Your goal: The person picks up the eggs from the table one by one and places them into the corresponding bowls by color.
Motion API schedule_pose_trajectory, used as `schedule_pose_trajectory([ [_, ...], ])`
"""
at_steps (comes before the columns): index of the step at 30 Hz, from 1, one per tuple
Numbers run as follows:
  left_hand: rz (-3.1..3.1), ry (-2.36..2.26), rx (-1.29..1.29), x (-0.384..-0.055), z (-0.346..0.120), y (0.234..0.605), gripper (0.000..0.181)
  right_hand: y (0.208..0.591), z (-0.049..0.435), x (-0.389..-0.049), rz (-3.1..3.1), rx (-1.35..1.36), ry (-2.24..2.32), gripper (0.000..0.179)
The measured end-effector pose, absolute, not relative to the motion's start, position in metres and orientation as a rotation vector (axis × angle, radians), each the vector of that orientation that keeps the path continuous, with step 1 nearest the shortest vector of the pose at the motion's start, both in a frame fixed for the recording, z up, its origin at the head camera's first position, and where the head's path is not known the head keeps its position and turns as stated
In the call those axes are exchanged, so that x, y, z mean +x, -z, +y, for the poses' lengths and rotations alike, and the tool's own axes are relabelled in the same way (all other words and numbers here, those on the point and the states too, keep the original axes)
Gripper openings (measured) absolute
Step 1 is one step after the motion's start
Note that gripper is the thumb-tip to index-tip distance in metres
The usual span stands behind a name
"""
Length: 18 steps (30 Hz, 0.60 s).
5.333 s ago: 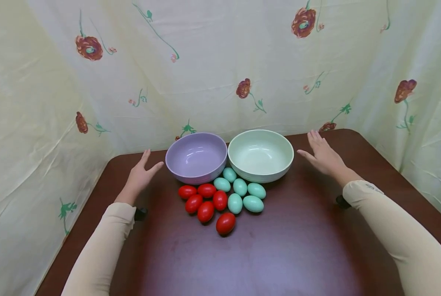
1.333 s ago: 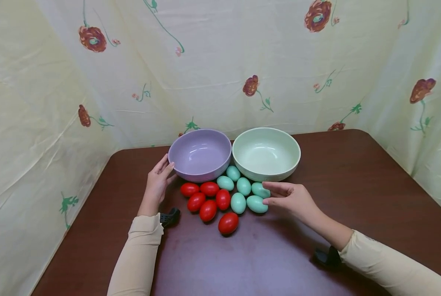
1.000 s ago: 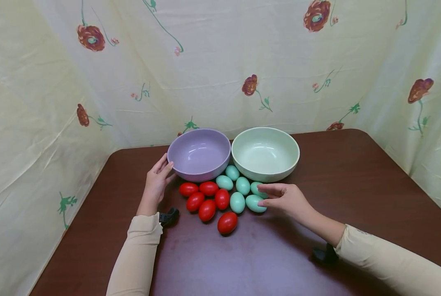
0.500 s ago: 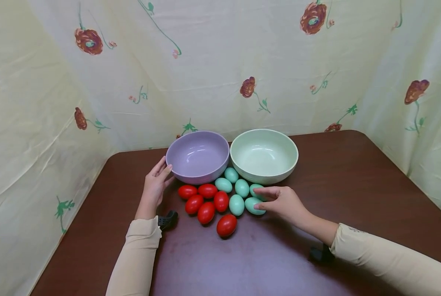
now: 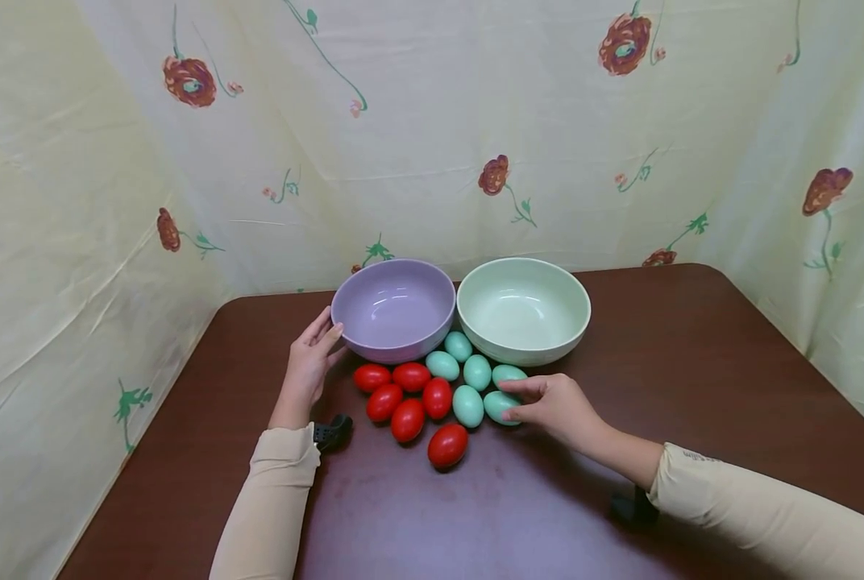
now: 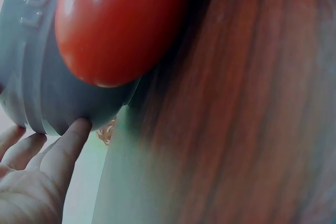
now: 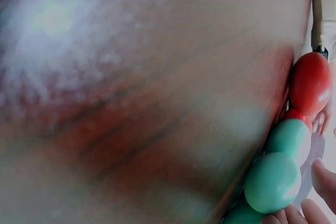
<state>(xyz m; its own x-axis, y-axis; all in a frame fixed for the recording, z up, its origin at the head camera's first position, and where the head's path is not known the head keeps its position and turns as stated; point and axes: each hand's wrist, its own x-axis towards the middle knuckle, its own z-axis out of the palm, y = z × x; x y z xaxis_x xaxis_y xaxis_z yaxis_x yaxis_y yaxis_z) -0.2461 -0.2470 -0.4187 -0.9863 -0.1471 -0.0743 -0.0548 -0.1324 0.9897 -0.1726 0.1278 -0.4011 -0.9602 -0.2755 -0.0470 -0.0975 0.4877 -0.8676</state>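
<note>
My left hand [image 5: 307,366] rests against the left side of the purple bowl [image 5: 394,346], thumb tip by the rim. In the left wrist view its fingertips [image 6: 79,125] touch the bowl's outer wall. My right hand [image 5: 558,407] hovers over the nearest right teal egg [image 5: 500,408], thumb and fingers parted around it. In the right wrist view the thumb [image 7: 323,174] stands apart from a teal egg [image 7: 273,182], while fingers lie close beside that egg. Several red eggs [image 5: 407,420] lie left of several teal eggs [image 5: 468,405].
A pale green bowl [image 5: 525,354] stands right beside the purple one, near the back edge of the dark brown table [image 5: 664,338]. One red egg [image 5: 448,446] sits nearest the front. A flowered curtain [image 5: 417,161] hangs behind.
Since the earliest frame, my left hand has come to the purple bowl and my right hand has moved from beside the green bowl to the teal eggs. Lately the right hand has shifted slightly left.
</note>
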Motion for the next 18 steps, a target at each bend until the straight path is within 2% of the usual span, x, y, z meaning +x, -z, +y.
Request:
schedule_pose_trajectory([
  [18,-2.017,2.323,0.243,-0.2476,-0.2471,0.4187,0.061,0.4027,0.1262,-0.1682,2.653,-0.373,1.315,0.045],
])
